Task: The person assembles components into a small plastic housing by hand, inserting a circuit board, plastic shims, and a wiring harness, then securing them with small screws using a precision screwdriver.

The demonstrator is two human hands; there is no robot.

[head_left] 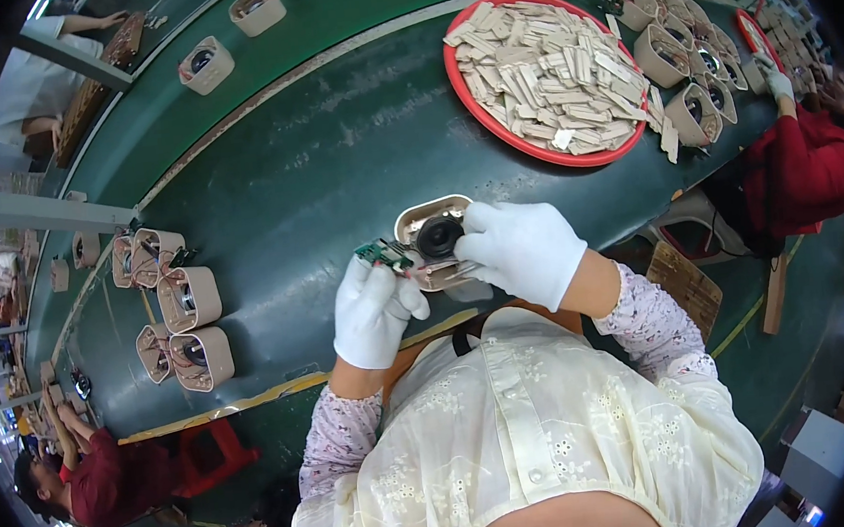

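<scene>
Green table (302, 153) runs under and out to both sides of the hands; lighter green belt (350, 19) past its far edge, well ahead of the grip. Co-worker in red (801, 175) far off right of the right hand, second one in dark red (120, 481) far off left of the left hand. Red tub (573, 158) ahead and right of the right hand, heaped with beige strips (551, 72), some spilled at its right side. Beyond the tub, farther right, a crowd of beige shells (660, 57); five more shells (206, 290) stand left of the left hand, well apart from it. Red stool (213, 457) left of and below the left hand. Both hands white-gloved. Right hand (520, 240): fingers bent in over the housing's right rim, next to the speaker; can't tell if they close on rim or speaker. Left hand (374, 308): fingers pinched closed on the board, thumb side toward the housing. Housing (405, 227), beige, open side up, between the hands near the table's near edge. Speaker (440, 236), black, round, inside it, just left of the right fingertips. Board (379, 254), green, at the left fingertips, by the housing's left wall.
</scene>
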